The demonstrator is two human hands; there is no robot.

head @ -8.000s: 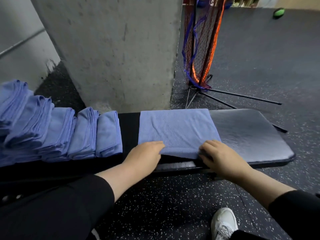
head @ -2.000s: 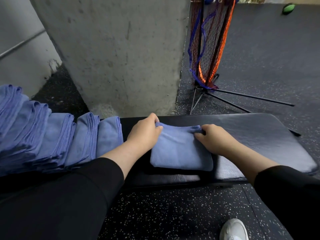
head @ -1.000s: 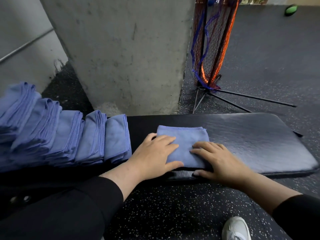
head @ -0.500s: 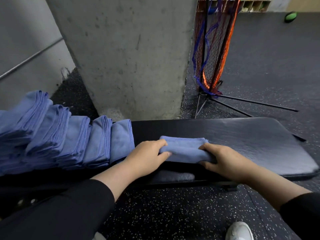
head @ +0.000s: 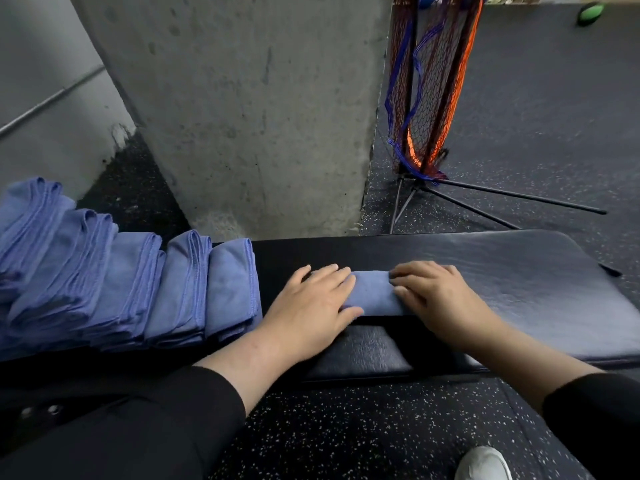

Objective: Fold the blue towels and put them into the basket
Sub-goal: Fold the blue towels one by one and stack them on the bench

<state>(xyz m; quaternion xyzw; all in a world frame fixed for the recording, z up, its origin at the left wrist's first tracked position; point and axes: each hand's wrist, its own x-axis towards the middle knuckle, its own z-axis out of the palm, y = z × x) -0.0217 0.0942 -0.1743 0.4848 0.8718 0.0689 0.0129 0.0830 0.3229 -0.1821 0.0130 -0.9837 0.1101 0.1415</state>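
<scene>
A small folded blue towel (head: pixel 374 292) lies on the black padded bench (head: pixel 502 282), folded into a narrow strip. My left hand (head: pixel 311 306) lies flat on its left end, fingers straight, pressing down. My right hand (head: pixel 436 299) presses its right end with spread fingers. Only the towel's middle shows between the two hands. A row of several folded blue towels (head: pixel 138 289) leans together on the bench's left part. No basket is in view.
A concrete pillar (head: pixel 249 116) rises just behind the bench. A red, orange and blue net on a black tripod stand (head: pixel 429 98) is at the back right. A green ball (head: pixel 590 12) lies far off on the speckled rubber floor. My white shoe (head: pixel 483 464) is at the bottom.
The towel has been folded from a wide sheet to a small square and now a narrow strip. Half a second ago both hands gripped its near edge; now they press flat on it.
</scene>
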